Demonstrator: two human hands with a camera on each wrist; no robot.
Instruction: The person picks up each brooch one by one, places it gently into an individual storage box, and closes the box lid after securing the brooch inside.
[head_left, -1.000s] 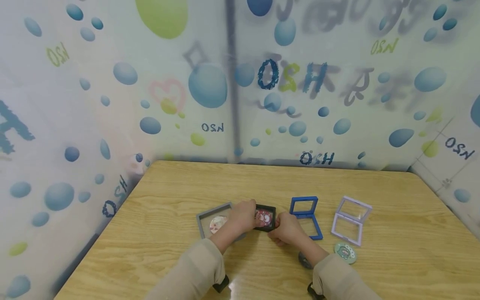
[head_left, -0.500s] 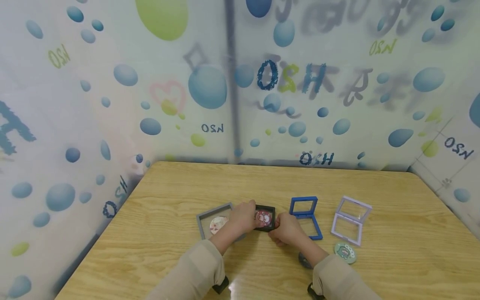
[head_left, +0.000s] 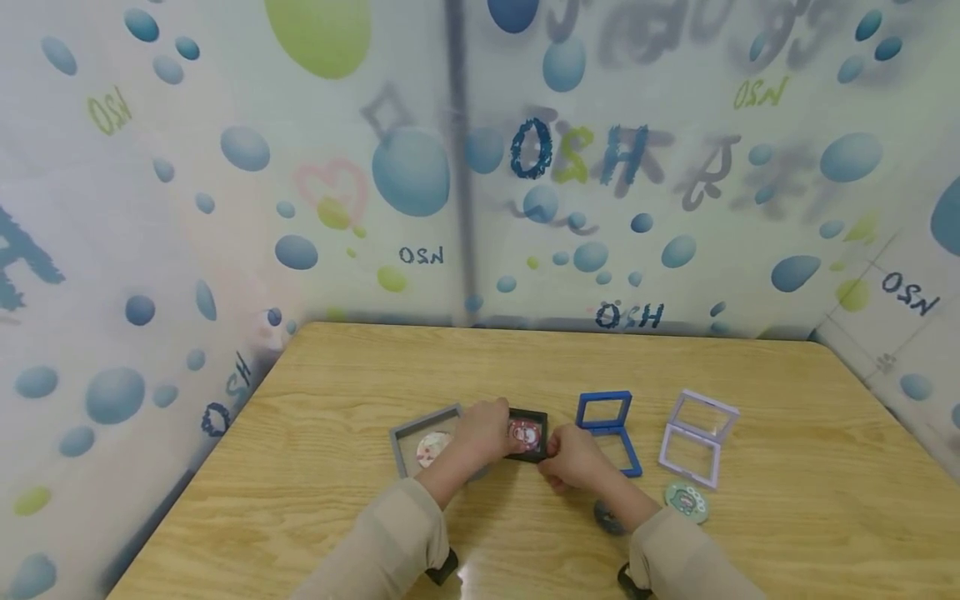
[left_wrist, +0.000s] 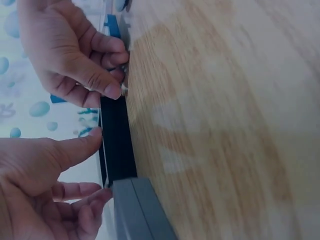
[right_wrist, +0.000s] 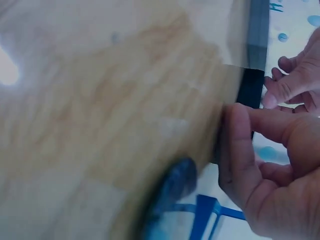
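Note:
A small black display frame (head_left: 544,435) with a round red picture badge (head_left: 525,434) inside lies between my hands on the table. My left hand (head_left: 483,432) grips its left end from above; in the left wrist view the thumb lies along one edge of the black frame and the fingers reach round the other side. At the right end, my right hand (head_left: 577,458) pinches the near corner between thumb and curled fingers. The left hand overlaps a larger grey frame (head_left: 397,454), which holds a pale round badge (head_left: 432,450).
Right of the hands, a blue frame (head_left: 633,455) and a pale purple frame (head_left: 693,434) stand hinged open. A green badge (head_left: 686,502) and a dark round piece (head_left: 608,517) lie nearer, the dark one partly behind the right forearm. A printed curtain (head_left: 337,250) hangs behind the wooden table (head_left: 300,517).
The head view has shifted slightly. My right hand has edged a little to the right along the black frame's corner; the left hand has kept its grip.

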